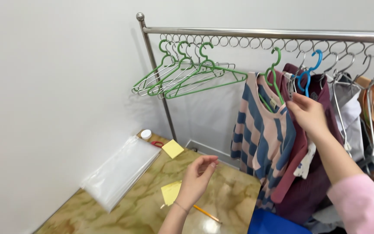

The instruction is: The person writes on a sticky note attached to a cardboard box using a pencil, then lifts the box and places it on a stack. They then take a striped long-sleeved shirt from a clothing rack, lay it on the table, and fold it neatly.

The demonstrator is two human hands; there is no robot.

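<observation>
Maroon garment (301, 143) hangs on the rack rail (265, 32), beside the striped shirt (260, 130); your right hand (309, 113) pinches its blue hanger (308, 71). Your left hand (198, 177) hovers loosely released, grasping nothing, over the marble table (143, 208).

The scene is bright and evenly lit, with soft, diffuse light from above. The empty green hangers (182, 73) cast faint grey shadows on the white wall (44, 86) behind them. The glossy counter (234, 190) shows a pale glare patch at its near edge. Focus is sharp throughout; the metal rail (265, 33) bows slightly toward the right edge.
</observation>
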